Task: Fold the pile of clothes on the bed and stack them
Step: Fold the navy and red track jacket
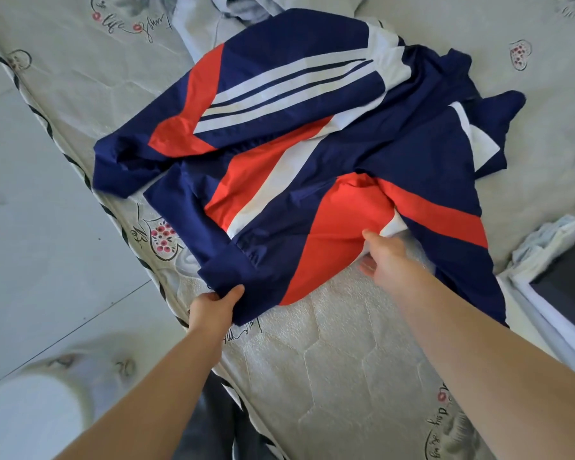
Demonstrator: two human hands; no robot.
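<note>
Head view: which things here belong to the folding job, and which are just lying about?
Part of the job:
- jacket, navy, red and white, spread on the bed
- left hand gripping its hem
- right hand holding its front edge
- pale clothes at the far edge

Just lying about:
- dark item at right, unclear
- crumpled light blue cloth beside it

1. One navy, red and white jacket (312, 161) lies spread on the bed.
2. One bed (329, 360), with a pale printed cover.
3. Two bare hands: the left hand (213, 307) and the right hand (387, 257), each gripping the jacket's near edge.
4. One pale grey garment (213, 18) at the far end.
5. One light bundle of cloth (545, 244) at the right.
6. One dark flat item (568, 277) beside it.
</note>
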